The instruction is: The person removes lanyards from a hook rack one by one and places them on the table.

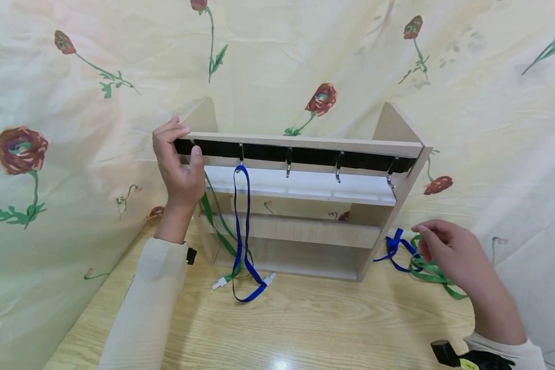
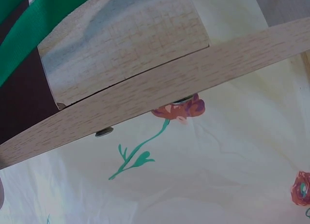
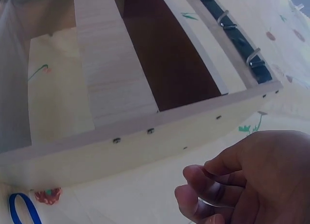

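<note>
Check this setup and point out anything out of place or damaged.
No spill or damage shows. The one untidy spot: blue fabric ribbon and green fabric ribbon lie loosely bunched right of the pale wooden shelf, whereas a long blue looped strap hangs from a silvery metal hook.

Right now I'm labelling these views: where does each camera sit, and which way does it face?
Head: worn there, facing forward and down at the rack; left hand and right hand show.
Left wrist: worn there, facing the rack and cloth; no clear hand.
Right wrist: worn there, facing the rack's side; right hand shows.
Head and right wrist share hooks.
</note>
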The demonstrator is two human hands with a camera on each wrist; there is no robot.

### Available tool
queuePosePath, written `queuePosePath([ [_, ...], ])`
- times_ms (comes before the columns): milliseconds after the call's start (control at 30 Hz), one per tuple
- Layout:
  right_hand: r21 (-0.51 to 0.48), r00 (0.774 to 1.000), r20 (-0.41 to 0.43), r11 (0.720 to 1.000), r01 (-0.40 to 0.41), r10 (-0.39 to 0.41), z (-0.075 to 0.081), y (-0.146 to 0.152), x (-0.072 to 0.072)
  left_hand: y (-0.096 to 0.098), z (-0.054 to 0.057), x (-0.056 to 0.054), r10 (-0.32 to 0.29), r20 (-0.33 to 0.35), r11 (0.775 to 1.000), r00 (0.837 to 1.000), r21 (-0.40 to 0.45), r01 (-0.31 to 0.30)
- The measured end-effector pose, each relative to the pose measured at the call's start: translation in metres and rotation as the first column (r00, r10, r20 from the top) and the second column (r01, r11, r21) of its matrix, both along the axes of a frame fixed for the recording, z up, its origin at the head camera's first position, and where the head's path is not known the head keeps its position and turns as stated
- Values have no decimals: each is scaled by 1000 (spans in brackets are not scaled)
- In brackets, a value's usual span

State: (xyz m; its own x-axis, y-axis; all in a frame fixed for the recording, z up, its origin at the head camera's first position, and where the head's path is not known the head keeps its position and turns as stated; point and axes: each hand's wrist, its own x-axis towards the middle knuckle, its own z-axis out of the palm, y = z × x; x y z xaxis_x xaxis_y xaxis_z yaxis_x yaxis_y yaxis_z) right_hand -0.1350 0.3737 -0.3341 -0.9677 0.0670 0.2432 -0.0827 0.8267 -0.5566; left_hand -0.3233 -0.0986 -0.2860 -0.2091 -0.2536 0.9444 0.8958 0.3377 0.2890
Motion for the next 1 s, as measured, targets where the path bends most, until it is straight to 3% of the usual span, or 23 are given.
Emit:
queuePosePath([
  [433, -39, 998, -13, 998, -54, 54, 9, -33, 5, -1, -1, -2, 9, -7, 1000, 1000, -10, -9],
  [1000, -65, 977, -134, 982, -176, 166, 10, -70, 12, 0, 0, -1, 7, -6, 1000, 1000, -2, -7],
])
